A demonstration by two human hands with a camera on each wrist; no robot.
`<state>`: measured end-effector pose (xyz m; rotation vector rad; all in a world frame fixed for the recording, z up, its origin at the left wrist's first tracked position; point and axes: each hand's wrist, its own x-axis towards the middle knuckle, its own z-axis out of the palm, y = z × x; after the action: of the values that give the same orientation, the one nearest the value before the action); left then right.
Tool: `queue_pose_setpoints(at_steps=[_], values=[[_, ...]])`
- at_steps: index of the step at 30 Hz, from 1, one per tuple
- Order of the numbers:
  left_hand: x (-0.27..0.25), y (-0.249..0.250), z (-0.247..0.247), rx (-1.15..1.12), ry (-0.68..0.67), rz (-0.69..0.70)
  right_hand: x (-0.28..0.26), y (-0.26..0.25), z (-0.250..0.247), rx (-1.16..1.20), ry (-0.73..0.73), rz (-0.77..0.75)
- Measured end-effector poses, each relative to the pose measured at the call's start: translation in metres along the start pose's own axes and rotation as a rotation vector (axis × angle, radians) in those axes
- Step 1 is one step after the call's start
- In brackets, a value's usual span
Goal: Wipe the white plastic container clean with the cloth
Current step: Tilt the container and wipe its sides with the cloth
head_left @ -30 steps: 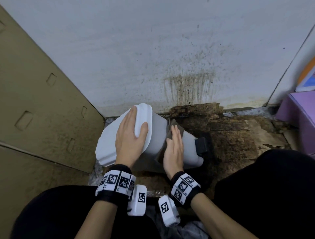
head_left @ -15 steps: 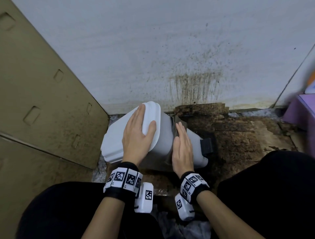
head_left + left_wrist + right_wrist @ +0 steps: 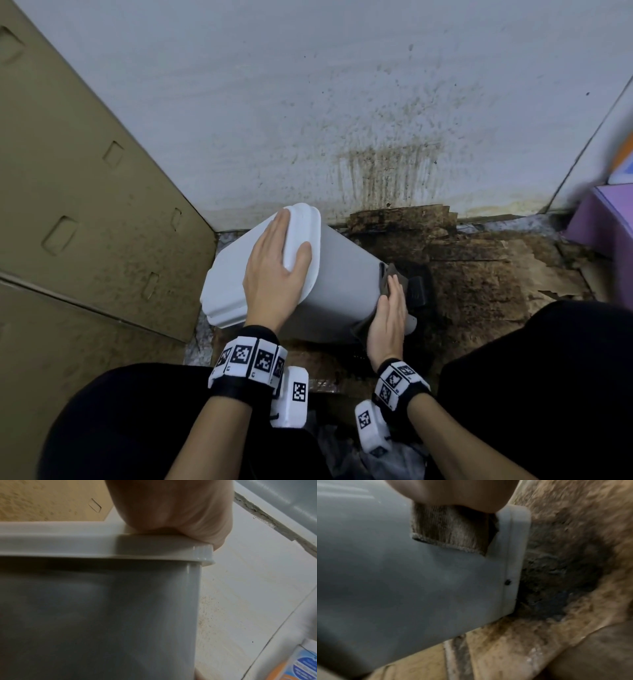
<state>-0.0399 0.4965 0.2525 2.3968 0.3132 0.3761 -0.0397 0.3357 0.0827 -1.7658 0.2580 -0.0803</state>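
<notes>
The white plastic container (image 3: 342,284) lies tilted on the floor, its lid (image 3: 233,274) toward the left and its base toward the right. My left hand (image 3: 274,270) rests flat on the lid, thumb at the rim; the left wrist view shows the palm (image 3: 171,507) on the lid above the container wall (image 3: 102,615). My right hand (image 3: 388,315) presses a brown cloth (image 3: 390,272) with straight fingers against the side near the base. In the right wrist view the cloth (image 3: 452,534) sticks out under the hand (image 3: 453,492) on the grey-white wall (image 3: 402,574).
A tan cardboard panel (image 3: 85,205) stands at the left. Behind is a white wall (image 3: 376,120) with brown streaks. Dirty, soaked cardboard (image 3: 479,274) covers the floor. A black pedal (image 3: 418,291) sits by the container's base. A purple box (image 3: 603,222) stands at the right.
My right hand has slid the cloth along the container's side toward the base. The left hand has stayed on the lid.
</notes>
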Motion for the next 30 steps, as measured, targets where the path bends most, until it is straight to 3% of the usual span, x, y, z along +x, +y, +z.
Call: queue_pose_setpoints(at_steps=[6,12,22,30], values=[[0.001,-0.002,-0.001,-0.003,0.009,-0.032,-0.013,-0.072,0.028,0.08,-0.098,-0.023],[-0.001,-0.004,-0.004,0.006,-0.016,-0.033,-0.019,-0.131,0.042,0.132,-0.321,-0.085],[-0.004,-0.004,-0.006,-0.027,-0.047,0.021,0.022,-0.105,0.024,-0.161,-0.425,-0.325],[-0.009,-0.006,-0.006,-0.011,-0.038,0.007,0.057,-0.044,0.002,-0.201,-0.3,-0.09]])
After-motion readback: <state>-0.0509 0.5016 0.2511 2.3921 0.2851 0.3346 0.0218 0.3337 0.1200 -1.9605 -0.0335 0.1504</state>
